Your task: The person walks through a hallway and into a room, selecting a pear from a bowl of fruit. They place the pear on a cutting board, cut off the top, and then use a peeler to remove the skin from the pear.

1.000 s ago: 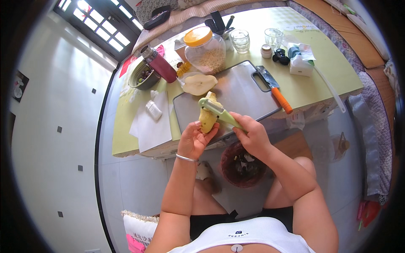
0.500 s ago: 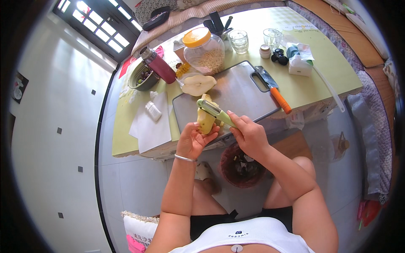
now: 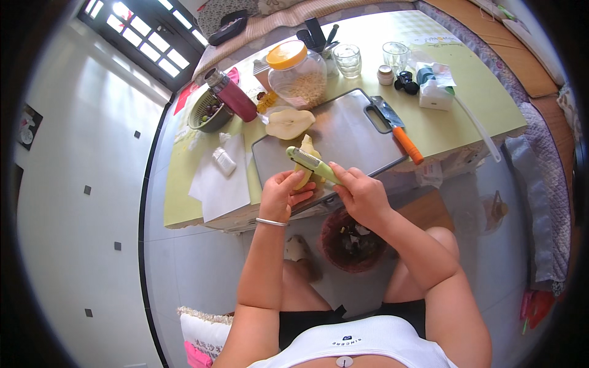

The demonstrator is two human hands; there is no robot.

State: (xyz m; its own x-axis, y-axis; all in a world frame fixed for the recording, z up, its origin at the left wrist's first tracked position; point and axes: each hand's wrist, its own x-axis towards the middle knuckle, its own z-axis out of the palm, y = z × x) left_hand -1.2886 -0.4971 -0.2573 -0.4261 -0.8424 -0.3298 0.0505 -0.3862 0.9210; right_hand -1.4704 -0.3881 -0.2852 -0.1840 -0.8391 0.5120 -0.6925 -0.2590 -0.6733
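Note:
My left hand (image 3: 282, 195) is closed round a piece of pear (image 3: 308, 145) at the near edge of the cutting board (image 3: 353, 132). From the right, my right hand (image 3: 363, 195) grips a light green peeler (image 3: 319, 166) by its handle. The peeler's head lies across the pear piece, and I cannot make out whether the blade is cutting. A pale pear half (image 3: 289, 124) rests cut face up at the board's far left edge. Beside the board's handle slot lies a knife with an orange handle (image 3: 407, 146).
A yellow-lidded jar (image 3: 297, 76), a pink flask (image 3: 231, 97) and a basket of fruit (image 3: 208, 114) stand behind and left. Glasses (image 3: 347, 60) and a tissue pack (image 3: 436, 96) are at the back right. A bin (image 3: 350, 245) sits on the floor between my knees.
My left hand has turned the pear piece, so its broad face no longer shows and it looks narrower. The peeler and my right hand stay in nearly the same place.

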